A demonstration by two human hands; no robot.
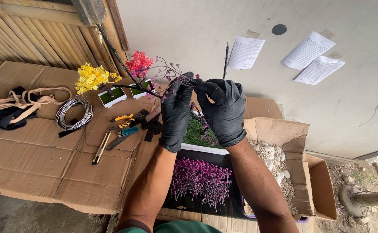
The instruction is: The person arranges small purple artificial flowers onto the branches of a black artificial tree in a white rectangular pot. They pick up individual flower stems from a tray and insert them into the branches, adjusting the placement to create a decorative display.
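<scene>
Both my hands wear black gloves. My left hand (pixel 176 111) and my right hand (pixel 224 110) meet at chest height, both pinching a thin dark wire branch (pixel 168 69) with small purple leaves, part of a little artificial tree. Its trunk tip (pixel 226 54) sticks up between the hands. Below them sits a white pot with green fake grass (pixel 195 133). Nearer to me lies a black tray (pixel 184 203) with several purple leaf sprigs (pixel 201 177).
Flattened cardboard (pixel 38 164) covers the floor. On it stand a yellow mini tree (pixel 93 78) and a red one (pixel 139 64) in white pots, a wire coil (pixel 73 112), pliers (pixel 122 120), a cutter (pixel 101 147) and cloth straps (pixel 14 105). A box of white pebbles (pixel 275 166) is at right. Papers (pixel 246 52) hang on the wall.
</scene>
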